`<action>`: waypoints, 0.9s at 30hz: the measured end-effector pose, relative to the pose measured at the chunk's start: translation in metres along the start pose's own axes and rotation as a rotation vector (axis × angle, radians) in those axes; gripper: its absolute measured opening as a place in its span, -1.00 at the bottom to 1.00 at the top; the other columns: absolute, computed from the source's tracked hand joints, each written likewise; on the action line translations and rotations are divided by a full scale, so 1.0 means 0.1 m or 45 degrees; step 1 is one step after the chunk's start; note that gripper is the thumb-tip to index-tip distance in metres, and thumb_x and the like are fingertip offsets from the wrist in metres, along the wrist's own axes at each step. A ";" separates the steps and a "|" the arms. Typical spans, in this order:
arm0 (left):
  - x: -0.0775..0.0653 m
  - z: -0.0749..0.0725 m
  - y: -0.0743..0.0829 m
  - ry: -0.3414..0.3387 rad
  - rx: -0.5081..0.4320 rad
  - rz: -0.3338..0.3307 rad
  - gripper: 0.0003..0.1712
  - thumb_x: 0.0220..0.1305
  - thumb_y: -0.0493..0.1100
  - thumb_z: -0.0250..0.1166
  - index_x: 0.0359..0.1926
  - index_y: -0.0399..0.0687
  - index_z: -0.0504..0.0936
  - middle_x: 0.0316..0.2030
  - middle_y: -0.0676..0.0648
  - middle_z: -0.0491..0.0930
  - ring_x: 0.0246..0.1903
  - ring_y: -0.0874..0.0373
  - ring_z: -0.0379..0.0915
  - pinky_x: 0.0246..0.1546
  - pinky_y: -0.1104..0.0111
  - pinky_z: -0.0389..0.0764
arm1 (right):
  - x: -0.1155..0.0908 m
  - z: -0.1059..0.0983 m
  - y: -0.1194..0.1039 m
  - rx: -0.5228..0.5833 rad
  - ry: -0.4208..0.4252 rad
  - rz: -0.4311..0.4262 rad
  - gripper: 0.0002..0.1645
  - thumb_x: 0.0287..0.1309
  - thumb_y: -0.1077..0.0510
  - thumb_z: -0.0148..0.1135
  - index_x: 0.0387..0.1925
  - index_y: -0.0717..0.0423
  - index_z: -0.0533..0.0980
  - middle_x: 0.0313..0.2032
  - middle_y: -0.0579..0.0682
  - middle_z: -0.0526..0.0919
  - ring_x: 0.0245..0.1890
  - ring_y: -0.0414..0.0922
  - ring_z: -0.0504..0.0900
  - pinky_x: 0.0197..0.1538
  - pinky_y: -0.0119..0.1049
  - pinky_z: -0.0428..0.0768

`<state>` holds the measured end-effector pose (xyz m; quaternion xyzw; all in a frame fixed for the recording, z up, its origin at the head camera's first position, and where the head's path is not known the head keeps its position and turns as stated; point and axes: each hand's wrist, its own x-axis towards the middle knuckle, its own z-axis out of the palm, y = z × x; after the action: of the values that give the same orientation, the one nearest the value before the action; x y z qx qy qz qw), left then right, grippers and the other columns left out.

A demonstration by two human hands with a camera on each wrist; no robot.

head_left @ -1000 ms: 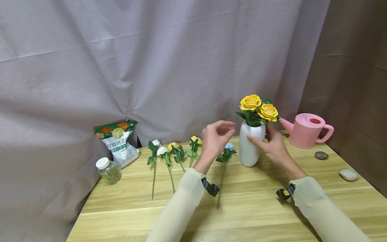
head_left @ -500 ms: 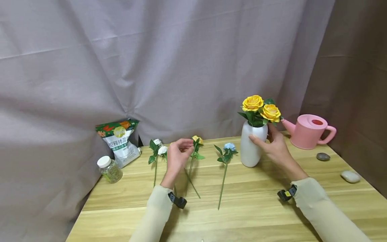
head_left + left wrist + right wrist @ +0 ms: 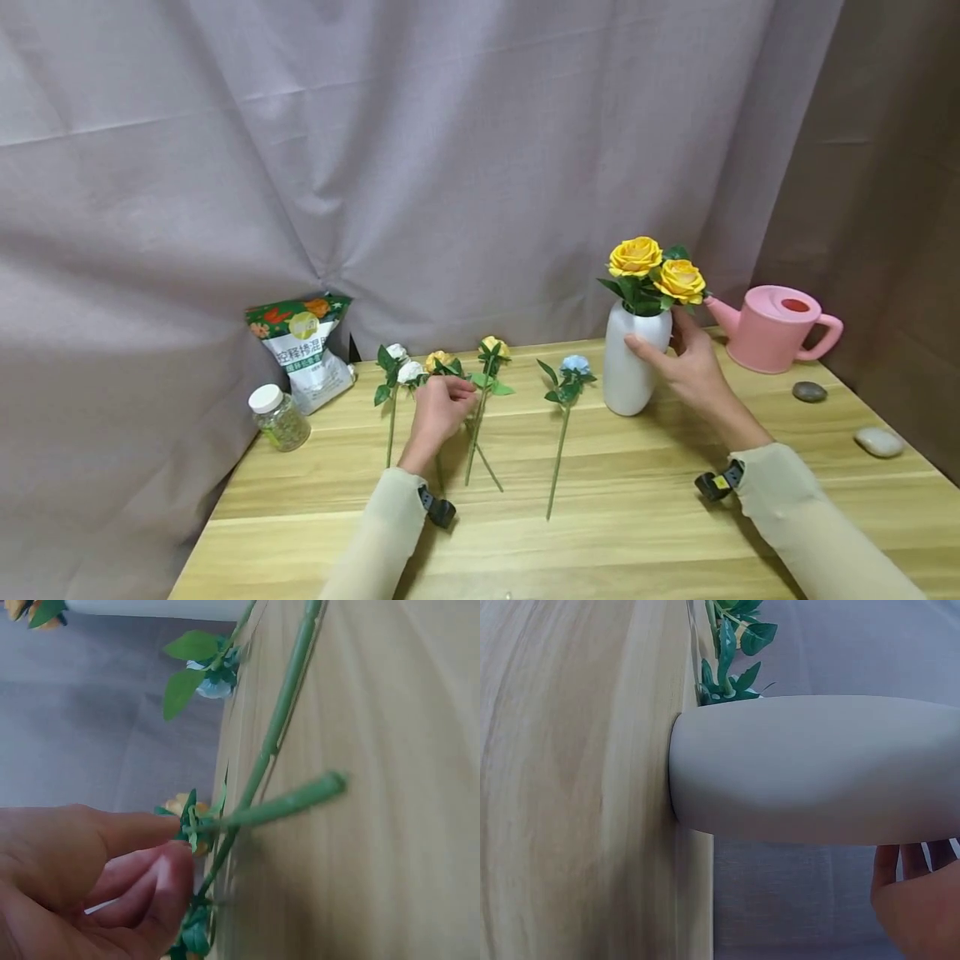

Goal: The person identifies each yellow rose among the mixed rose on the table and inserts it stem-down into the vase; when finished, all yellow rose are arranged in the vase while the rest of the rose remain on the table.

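Two yellow roses (image 3: 635, 257) stand in a white vase (image 3: 628, 385) toward the far right of a wood-grain table (image 3: 637, 533). The right hand (image 3: 692, 367) grips this vase from the right, its thumb across the near face and fingers behind; the pink watering can (image 3: 765, 337) stands just right of it. The left hand (image 3: 440, 414) is near the table's middle, fingers and thumb drawn together beside a green stem (image 3: 289, 804) of an orange-yellow rose (image 3: 438, 361) — whether they pinch it, I cannot tell.

That stem crosses another, topped by a paler yellow rose (image 3: 494, 347), just to the right. Two white roses (image 3: 410, 372) lie to the left, and a blue rose (image 3: 576, 364) lies between the left hand and the vase.

At far left leans a fertiliser bag (image 3: 303, 360), green-topped with printed flowers and a round gold emblem. Its bold Chinese line reads 控释掺混 — the character after it is cut off by the bag's edge, and the smaller print is unreadable. Nearer stands a white-lidded jar (image 3: 283, 425), its yellow-green label too small to read. A dark pebble (image 3: 809, 391) and a pale pebble (image 3: 880, 442) lie at right.
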<state>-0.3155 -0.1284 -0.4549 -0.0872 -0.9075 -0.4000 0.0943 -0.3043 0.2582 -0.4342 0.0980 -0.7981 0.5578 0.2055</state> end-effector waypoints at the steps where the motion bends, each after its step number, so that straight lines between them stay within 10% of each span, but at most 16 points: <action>1: 0.01 0.02 0.01 0.002 0.021 0.009 -0.89 0.17 -0.23 0.46 -0.26 -0.14 0.80 -0.40 -0.05 0.79 -0.43 0.20 0.72 -0.33 0.37 0.73 | 0.00 0.01 0.00 0.000 0.003 -0.006 -0.14 0.25 0.07 0.38 0.49 -0.23 0.19 0.35 -0.01 0.42 0.21 -0.35 0.45 0.12 -0.64 0.45; 14: 0.06 0.10 0.10 0.064 0.077 0.005 -0.77 0.05 -0.36 0.29 -0.32 -0.06 0.82 -0.52 0.05 0.77 -0.51 0.26 0.63 -0.32 0.31 0.72 | -0.01 0.02 -0.03 -0.002 0.007 0.005 -0.16 0.25 0.06 0.38 0.48 -0.22 0.21 0.33 0.02 0.44 0.20 -0.34 0.47 0.14 -0.61 0.46; 27: 0.07 -0.02 0.37 0.078 -0.302 0.000 -0.84 0.23 -0.21 0.41 -0.16 -0.08 0.77 -0.34 -0.04 0.80 -0.39 0.21 0.72 -0.29 0.41 0.72 | 0.00 0.01 -0.04 0.004 0.000 0.002 -0.17 0.26 0.07 0.37 0.48 -0.15 0.22 0.32 0.03 0.45 0.16 -0.35 0.48 0.11 -0.56 0.50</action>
<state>-0.3138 -0.1042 -0.4257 -0.0856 -0.8504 -0.5072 0.1109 -0.3031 0.2558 -0.4316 0.0976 -0.7973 0.5593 0.2048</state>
